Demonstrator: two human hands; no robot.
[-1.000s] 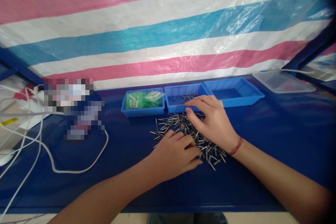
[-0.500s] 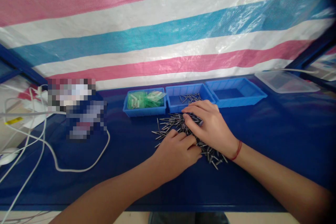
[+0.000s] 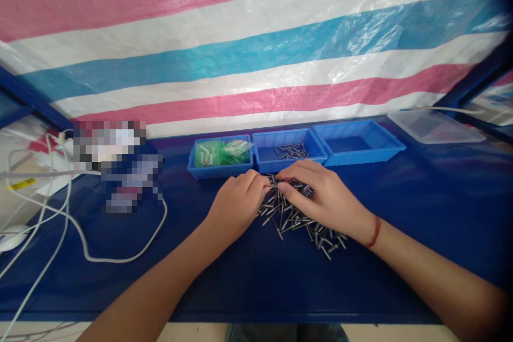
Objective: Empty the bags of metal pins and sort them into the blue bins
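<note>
I'm watching both hands working at the pins [image 3: 298, 222], a loose pile lying under the right hand [image 3: 326, 197] and between the two. That hand is resting palm down, fingers loosely bent over the pile. The left hand [image 3: 236, 204] is curling its fingertips against the right's. I can't tell whether either is pinching a pin. Bins [image 3: 264, 164] are sitting just beyond the fingertips.

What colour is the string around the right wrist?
The wrist string is red, clearest in the head view.
</note>
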